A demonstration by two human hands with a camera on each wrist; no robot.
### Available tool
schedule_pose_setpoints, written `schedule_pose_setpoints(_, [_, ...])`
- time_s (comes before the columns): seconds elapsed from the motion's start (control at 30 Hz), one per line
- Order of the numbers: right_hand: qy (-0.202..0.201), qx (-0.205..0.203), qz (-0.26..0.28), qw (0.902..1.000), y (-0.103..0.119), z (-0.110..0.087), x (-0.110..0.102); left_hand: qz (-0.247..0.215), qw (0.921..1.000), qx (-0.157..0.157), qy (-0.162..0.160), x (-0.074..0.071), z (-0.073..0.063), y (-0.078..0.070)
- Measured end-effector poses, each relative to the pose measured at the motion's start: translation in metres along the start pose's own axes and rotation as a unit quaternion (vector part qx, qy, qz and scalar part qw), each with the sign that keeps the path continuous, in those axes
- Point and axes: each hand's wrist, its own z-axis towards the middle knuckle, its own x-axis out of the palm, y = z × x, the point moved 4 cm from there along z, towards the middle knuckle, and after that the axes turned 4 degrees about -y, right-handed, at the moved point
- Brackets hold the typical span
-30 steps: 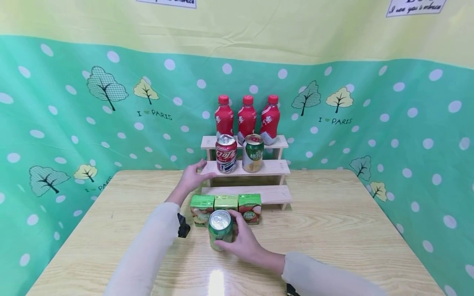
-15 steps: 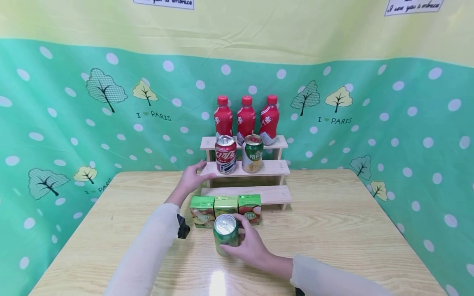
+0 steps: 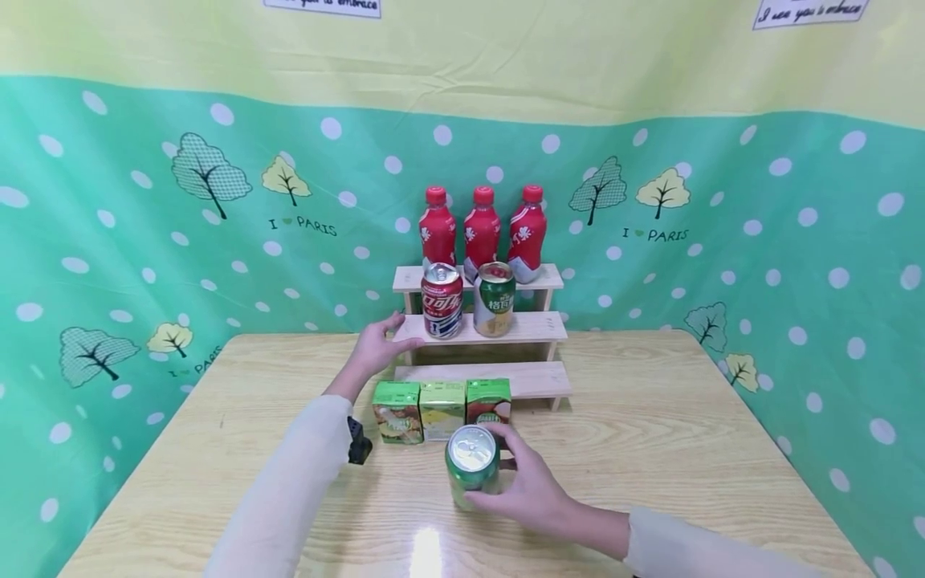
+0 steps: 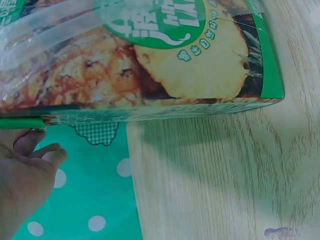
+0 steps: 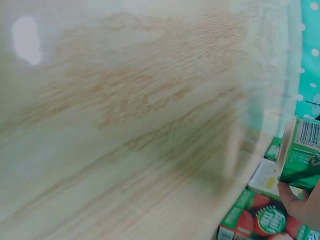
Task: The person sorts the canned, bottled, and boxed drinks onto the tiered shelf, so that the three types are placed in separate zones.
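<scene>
In the head view my right hand grips an upright green can, thumb at its near side and fingers behind it, just in front of the juice boxes. The right wrist view catches this can at its right edge, with fingertips against it. My left hand holds the left end of the middle step of a wooden tiered shelf, its thumb along the front edge. On that step stand a red cola can and a green-and-white can.
Three red bottles line the top step. Three juice boxes stand in a row before the bottom step: a pineapple one, a pale yellow one and a red-fruit one. Behind the wooden table hangs a dotted green-and-yellow cloth.
My right hand has carried the green can rightward and a little nearer to me, from before the middle box to before the right one. My left hand has stayed on the shelf.
</scene>
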Motion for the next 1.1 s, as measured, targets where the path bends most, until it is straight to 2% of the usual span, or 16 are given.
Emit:
schedule_pose_setpoints(0.23, [-0.021, 0.024, -0.009, 0.9995, 0.012, -0.009, -0.031, 0.001, 1.0000, 0.000, -0.002, 0.000, 0.000, 0.001])
schedule_pose_setpoints(0.53, [-0.106, -0.018, -0.040, 0.9934, 0.034, -0.005, -0.083, -0.008, 1.0000, 0.004, -0.003, -0.001, 0.001, 0.001])
schedule_pose_setpoints(0.87, [-0.169, 0.003, -0.068, 0.9833, 0.038, 0.022, -0.124, -0.009, 1.0000, 0.001, -0.002, 0.000, 0.000, 0.002])
schedule_pose_setpoints(1.1, [-0.212, 0.013, -0.043, 0.9762, 0.040, 0.052, -0.147, -0.010, 0.9999, 0.004, -0.003, -0.001, 0.000, 0.001])
